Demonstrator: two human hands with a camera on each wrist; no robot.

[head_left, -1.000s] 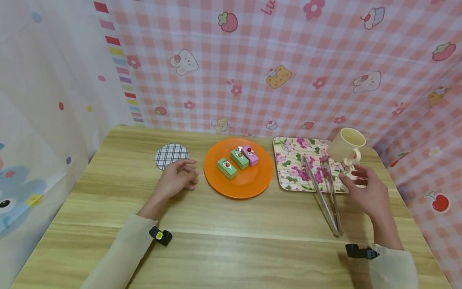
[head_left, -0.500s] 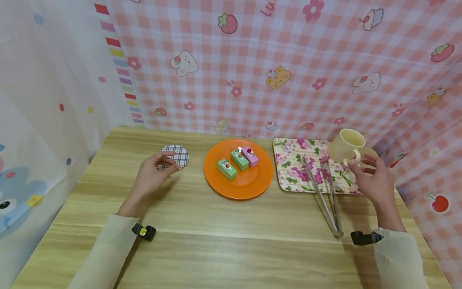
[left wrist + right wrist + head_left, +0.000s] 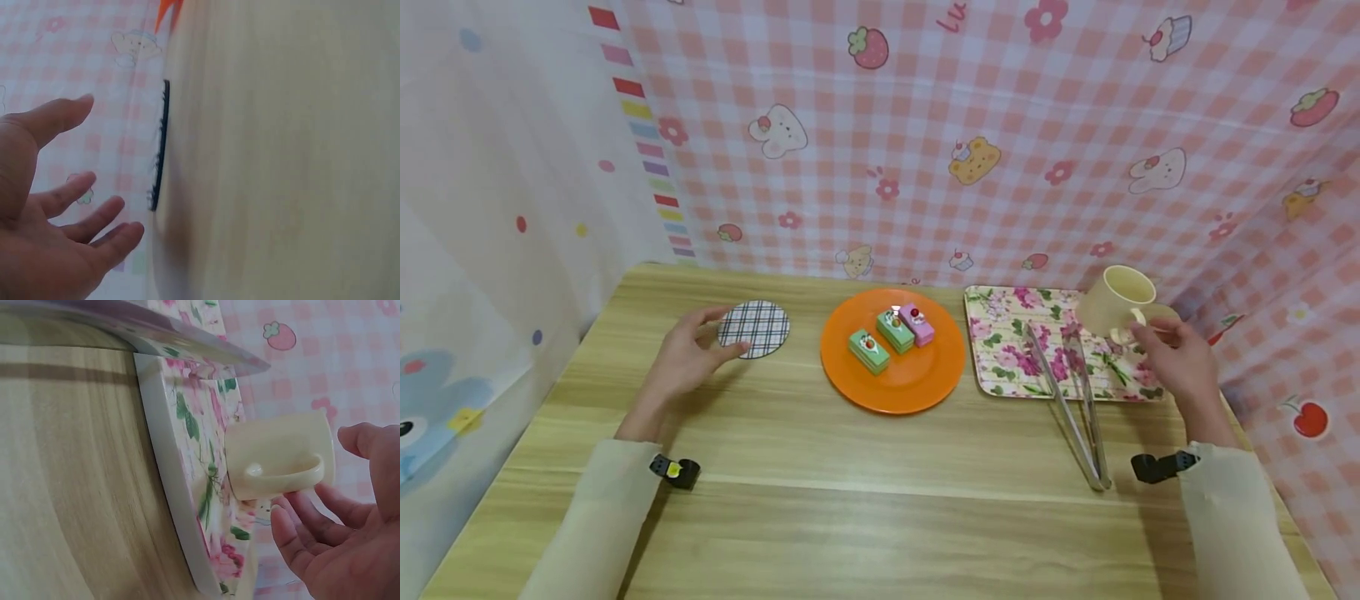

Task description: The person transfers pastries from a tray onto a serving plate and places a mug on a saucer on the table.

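Observation:
My left hand (image 3: pixel 681 354) reaches to the left side of a round black-and-white checked coaster (image 3: pixel 760 327), thumb and fingers spread. In the left wrist view the coaster (image 3: pixel 160 147) appears edge-on, apart from the fingertips. A cream mug (image 3: pixel 1105 307) stands upright on a floral tray (image 3: pixel 1000 346). Beside its handle is my right hand (image 3: pixel 1183 362). The right wrist view has this hand (image 3: pixel 344 531) with thumb and fingers apart, fingertips right by the handle of the mug (image 3: pixel 269 450) and not curled round it.
Metal tongs (image 3: pixel 1075 429) lie with their tips on the tray and their hinge end on the wooden table (image 3: pixel 880 533). On an orange plate (image 3: pixel 925 383) between the hands are two green cake pieces (image 3: pixel 868 354) and a pink one (image 3: pixel 917 325). A checked cloth (image 3: pixel 865 125) hangs behind.
My left hand has moved left from between coaster and plate, crossing over to the coaster's left side. My right hand has moved up and to the right, close to the mug's handle.

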